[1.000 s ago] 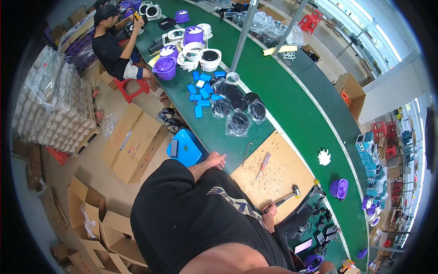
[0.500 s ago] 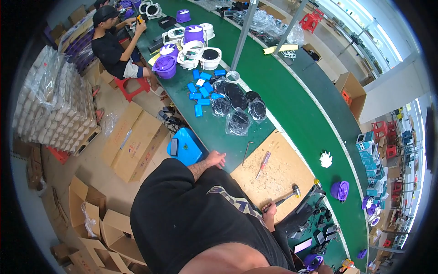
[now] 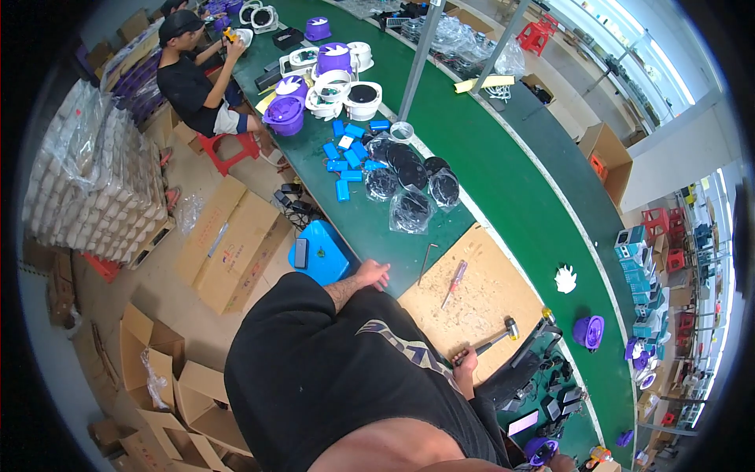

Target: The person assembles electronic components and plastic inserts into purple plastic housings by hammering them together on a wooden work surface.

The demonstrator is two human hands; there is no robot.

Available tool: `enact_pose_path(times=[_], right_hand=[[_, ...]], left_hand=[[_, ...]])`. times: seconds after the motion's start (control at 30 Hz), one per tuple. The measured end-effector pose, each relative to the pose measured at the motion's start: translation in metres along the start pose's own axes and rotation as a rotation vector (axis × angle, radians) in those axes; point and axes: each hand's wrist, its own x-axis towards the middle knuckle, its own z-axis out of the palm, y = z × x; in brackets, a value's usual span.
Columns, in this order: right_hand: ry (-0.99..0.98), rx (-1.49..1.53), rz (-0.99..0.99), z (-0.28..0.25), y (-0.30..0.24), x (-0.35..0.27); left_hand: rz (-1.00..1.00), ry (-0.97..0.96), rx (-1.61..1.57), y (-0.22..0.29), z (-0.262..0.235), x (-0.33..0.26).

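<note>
My right hand [image 3: 465, 362] is closed round the handle of a mallet [image 3: 495, 341] with a black and yellow head, low over a worn wooden board [image 3: 491, 295]. My left hand [image 3: 373, 275] lies at the edge of the green table, holding nothing, its fingers loosely stretched out. On the board lies a screwdriver [image 3: 454, 282] with a reddish clear handle, among small bits of debris. An L-shaped hex key [image 3: 428, 263] rests at the board's left edge.
Blue packs [image 3: 351, 176] and black discs in clear bags [image 3: 410, 211] lie further up the table. A green conveyor [image 3: 519, 181] runs alongside, bearing a white petal-shaped part [image 3: 565, 279] and a purple housing [image 3: 588, 333]. At far left a co-worker [image 3: 193, 86] sits on a red stool.
On the conveyor, the white petal-shaped part and the purple housing have shifted slightly right and nearer. The co-worker's hands have moved a little; a white part shows by them. My hands stay put.
</note>
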Motion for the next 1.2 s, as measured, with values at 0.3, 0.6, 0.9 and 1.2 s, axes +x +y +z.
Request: enact_pose_path(times=[0.3,0.6,0.9,1.2], right_hand=[[-0.019,0.011,-0.001,-0.0002,0.0010,-0.0011],[0.001,-0.013,-0.010,-0.0030,0.0006,0.0040],[0.000,-0.027,-0.001,0.0017,0.0017,0.0010],[0.001,-0.009,-0.003,-0.0022,0.0011,0.0029]], left_hand=[[0.006,-0.001,0.003,-0.0027,-0.0009,-0.0006],[0.004,-0.008,0.013,0.0010,0.0010,0.0008],[0.012,0.003,-0.010,-0.0015,-0.0031,-0.0028],[0.012,0.000,-0.010,-0.0010,0.0005,0.0001]])
